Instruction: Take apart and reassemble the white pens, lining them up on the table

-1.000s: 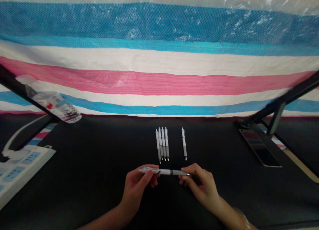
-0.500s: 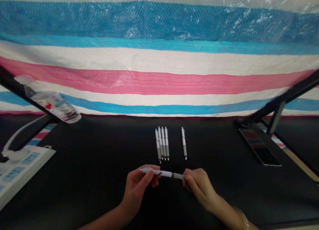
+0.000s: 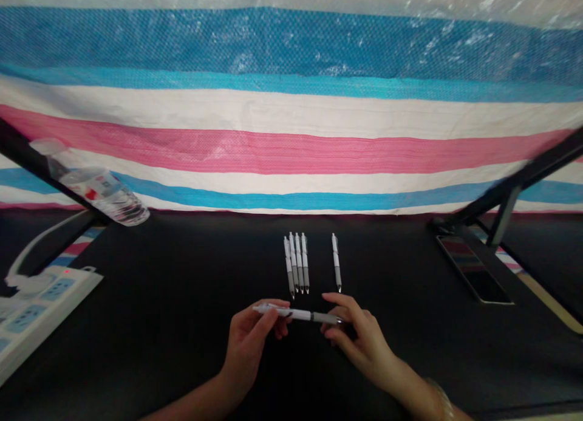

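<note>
A white pen [image 3: 300, 314] with a grey grip lies nearly level in front of me, its metal tip to the right. My left hand [image 3: 255, 327] pinches its clip end between thumb and fingers. Around the tip end, my right hand [image 3: 357, 333] has its thumb and index finger spread apart; whether another finger touches the pen from behind I cannot make out. Beyond the hands, several similar pens [image 3: 299, 263] lie side by side on the black table [image 3: 204, 257], tips toward me. One more pen [image 3: 336, 262] lies alone to their right.
A phone [image 3: 473, 269] lies at the right beside a black stand [image 3: 498, 217]. On the left are a white power strip [image 3: 50, 311] with a plugged-in cable and a clear water bottle [image 3: 104, 193]. A striped sheet [image 3: 291, 154] hangs behind the table.
My right thumb and index finger have come apart from the pen's grip end, uncovering its metal tip. The left hand keeps its pinch, nearly unmoved.
</note>
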`<state>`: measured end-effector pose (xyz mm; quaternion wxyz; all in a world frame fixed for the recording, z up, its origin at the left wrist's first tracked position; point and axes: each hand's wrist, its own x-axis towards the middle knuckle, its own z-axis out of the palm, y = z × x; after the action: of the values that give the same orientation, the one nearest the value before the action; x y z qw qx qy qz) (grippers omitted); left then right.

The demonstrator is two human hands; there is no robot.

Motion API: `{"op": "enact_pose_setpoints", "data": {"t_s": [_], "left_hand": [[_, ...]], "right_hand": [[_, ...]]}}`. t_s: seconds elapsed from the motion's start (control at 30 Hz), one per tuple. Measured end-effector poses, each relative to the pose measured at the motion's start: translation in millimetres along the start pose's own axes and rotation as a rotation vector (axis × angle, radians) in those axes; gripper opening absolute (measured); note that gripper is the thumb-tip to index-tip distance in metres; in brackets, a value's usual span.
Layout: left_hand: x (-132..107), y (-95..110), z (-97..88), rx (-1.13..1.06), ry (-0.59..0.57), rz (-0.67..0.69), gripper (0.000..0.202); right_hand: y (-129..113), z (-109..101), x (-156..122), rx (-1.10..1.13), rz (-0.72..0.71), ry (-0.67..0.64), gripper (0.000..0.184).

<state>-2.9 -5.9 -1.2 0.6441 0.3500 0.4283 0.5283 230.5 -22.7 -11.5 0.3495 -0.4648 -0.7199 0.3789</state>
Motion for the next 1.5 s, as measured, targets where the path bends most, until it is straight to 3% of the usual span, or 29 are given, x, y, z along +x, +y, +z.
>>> {"op": "enact_pose_setpoints", "data": {"t_s": [0.1, 0.27, 0.43, 0.57, 0.77, 0.87, 0.93, 1.03, 1.13, 1.3, 1.5], "left_hand": [[0, 0, 0.1, 0.000, 0.004, 0.004, 0.029], [1, 2, 0.4, 0.001, 0.020, 0.005, 0.029], [1, 3, 1.2, 0.010, 0.032, -0.007, 0.030], [1, 5, 1.8, 0.010, 0.040, -0.013, 0.031], [2, 4, 0.1, 0.004, 0.034, -0.023, 0.030], [2, 3, -0.5, 0.015, 0.006, -0.025, 0.029], [2, 3, -0.6, 0.021, -0.002, -0.017, 0.028], [2, 3, -0.4, 0.020, 0.004, -0.003, 0.028], [3, 4, 0.1, 0.009, -0.010, -0.003, 0.028], [2, 6, 1.6, 0.022, -0.053, -0.024, 0.029], [2, 1, 1.3, 0.015, -0.115, 0.008, 0.030]], "right_hand": [[2, 1, -1, 0.018, 0.023, 0.063, 0.017], [-5, -2, 2, 0.002, 0.015, -0.075, 0.024], [-6, -1, 2, 0.033, 0.049, 0.056, 0.018], [-6, -5, 2, -0.039, -0.032, -0.035, 0.028], [-9, -4, 4, -0.166, -0.027, -0.044, 0.028], [-13, -6, 6, -0.134, -0.021, -0.104, 0.042], [-15, -7, 7, -0.081, 0.023, -0.129, 0.041], [-16, -6, 7, -0.122, 0.019, -0.121, 0.034], [-15, -5, 7, -0.197, -0.030, -0.093, 0.040], [-13, -5, 7, 0.053, 0.134, -0.162, 0.056], [-10, -2, 7, 0.238, 0.286, -0.146, 0.062]]}}
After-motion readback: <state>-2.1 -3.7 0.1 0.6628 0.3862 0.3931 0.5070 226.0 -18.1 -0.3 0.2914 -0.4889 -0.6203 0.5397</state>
